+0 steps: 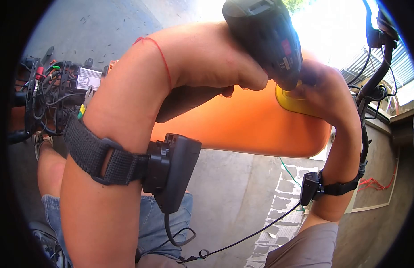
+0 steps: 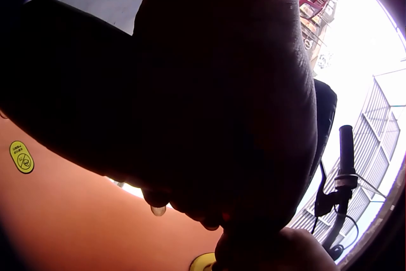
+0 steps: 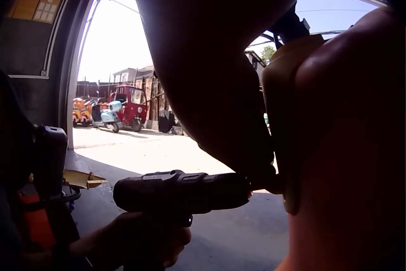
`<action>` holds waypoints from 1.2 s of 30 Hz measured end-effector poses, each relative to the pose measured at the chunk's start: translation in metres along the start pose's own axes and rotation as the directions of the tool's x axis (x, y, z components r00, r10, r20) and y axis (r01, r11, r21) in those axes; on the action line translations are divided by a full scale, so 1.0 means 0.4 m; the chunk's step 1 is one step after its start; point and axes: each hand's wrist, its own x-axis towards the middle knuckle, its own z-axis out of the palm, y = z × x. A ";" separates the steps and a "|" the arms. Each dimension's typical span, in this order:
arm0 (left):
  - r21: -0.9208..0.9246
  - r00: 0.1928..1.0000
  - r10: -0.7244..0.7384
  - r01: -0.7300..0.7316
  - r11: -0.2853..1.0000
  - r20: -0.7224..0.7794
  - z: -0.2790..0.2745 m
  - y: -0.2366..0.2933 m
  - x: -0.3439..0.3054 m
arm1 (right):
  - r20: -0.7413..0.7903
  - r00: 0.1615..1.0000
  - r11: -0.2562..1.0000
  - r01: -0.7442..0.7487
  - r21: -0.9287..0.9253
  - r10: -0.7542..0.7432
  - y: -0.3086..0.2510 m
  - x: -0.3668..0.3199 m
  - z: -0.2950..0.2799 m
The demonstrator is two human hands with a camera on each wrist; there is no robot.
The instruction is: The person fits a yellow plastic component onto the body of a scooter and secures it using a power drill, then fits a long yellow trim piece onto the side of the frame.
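Note:
My left hand [image 1: 207, 56] grips the handle of a black power drill [image 1: 267, 40]. From the side, in the right wrist view, the drill [image 3: 184, 193] lies nearly level, its front end towards a yellow oval piece [image 3: 282, 99] on an orange panel. The head view has this yellow piece [image 1: 289, 100] near the end of the orange panel [image 1: 234, 123]. My right hand [image 1: 325, 91] is bent in at the drill's front end, fingertips [image 3: 263, 179] close to the yellow piece; whether they pinch anything is hidden by shadow. The left wrist view shows my left hand [image 2: 222, 125] mostly dark.
Black handlebar [image 1: 374, 85] with cables rises at the right. Wiring and a silver box [image 1: 88, 79] are at the left. A yellow label [image 2: 21, 157] marks the orange panel. Cables hang from the wrist cameras. Outside stand a red vehicle [image 3: 131, 105] and scooters.

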 end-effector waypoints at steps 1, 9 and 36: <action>-0.001 1.000 -0.006 0.006 1.000 0.018 -0.002 0.000 0.001 | -0.003 1.000 1.000 0.021 -0.006 -0.022 0.005 0.003 0.000; -0.035 1.000 -0.016 0.016 0.999 0.023 0.003 -0.005 -0.004 | -0.041 0.998 0.998 0.035 -0.060 -0.037 0.002 -0.008 -0.003; 0.030 0.999 0.024 -0.025 0.999 0.039 0.010 0.010 -0.005 | -0.114 0.992 0.995 0.050 -0.090 -0.060 0.016 -0.037 0.005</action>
